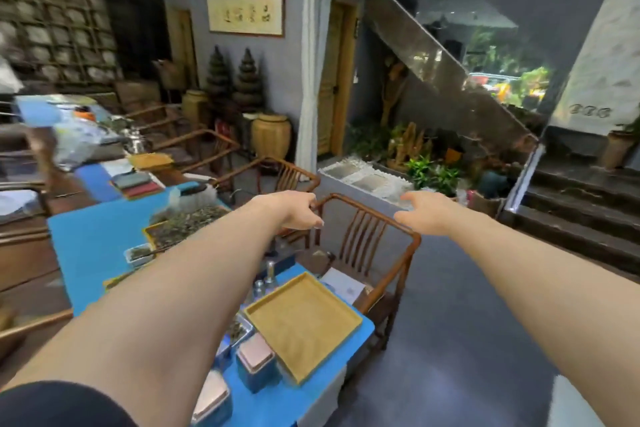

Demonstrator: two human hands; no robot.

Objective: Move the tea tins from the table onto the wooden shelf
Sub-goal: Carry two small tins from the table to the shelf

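Arms fill my view, both bare and stretched forward over the near end of a long table [86, 239] covered in blue. My left hand [298, 211] is loosely curled with nothing in it, hanging in the air just in front of the curved top rail of a wooden chair [367, 239]; I cannot tell whether it touches the rail. My right hand [420, 210] is relaxed, fingers half open and also empty, above the chair's far corner. The tea tins are well below and behind both hands, close to my body: one blue tin with a pale copper lid [256, 362] stands at the table's near edge, just beside a shallow yellow tray [304, 322], and a second like it [213, 399] sits nearer still, partly hidden under my left forearm. Trays of loose tea leaves [183, 224] lie farther up the table. A wooden lattice shelf [59, 28] lines the far left wall, well apart from the tins. I judge nothing has been lifted yet. The risk I see is my left forearm sweeping low as it draws back, knocking the tins or small glass bottles [268, 274] beneath it off the table edge.
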